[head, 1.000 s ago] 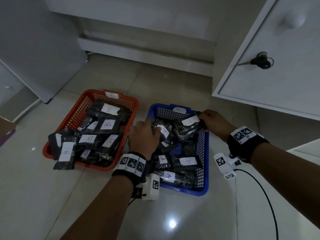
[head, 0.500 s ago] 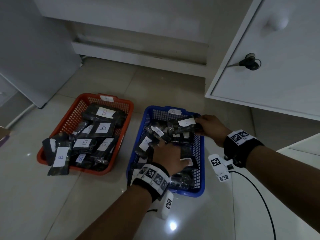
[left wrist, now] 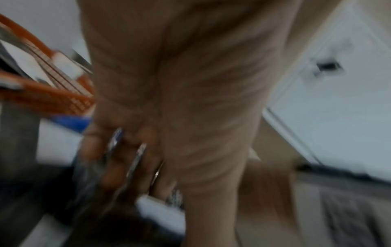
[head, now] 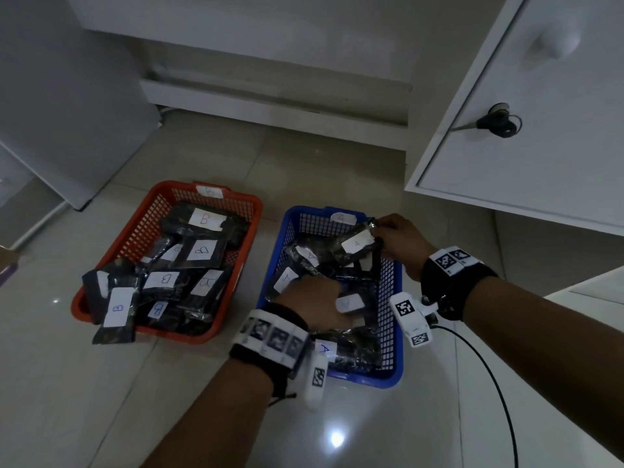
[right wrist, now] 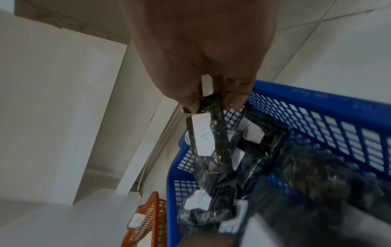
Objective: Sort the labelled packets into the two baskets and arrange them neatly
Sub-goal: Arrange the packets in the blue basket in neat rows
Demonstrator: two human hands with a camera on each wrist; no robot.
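Right hand (head: 396, 236) pinches an A-labelled black plastic packet (head: 354, 246) by its end, long axis running toward left hand (head: 317, 304). Left hand presses packets in the blue mesh basket (head: 393, 336); its grip unclear.

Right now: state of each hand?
Left hand: among packets in the blue basket; grip cannot be told.
Right hand: fingers pinch an A packet.

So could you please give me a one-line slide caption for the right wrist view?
Right hand pinches an A-labelled packet over the blue basket of packets.
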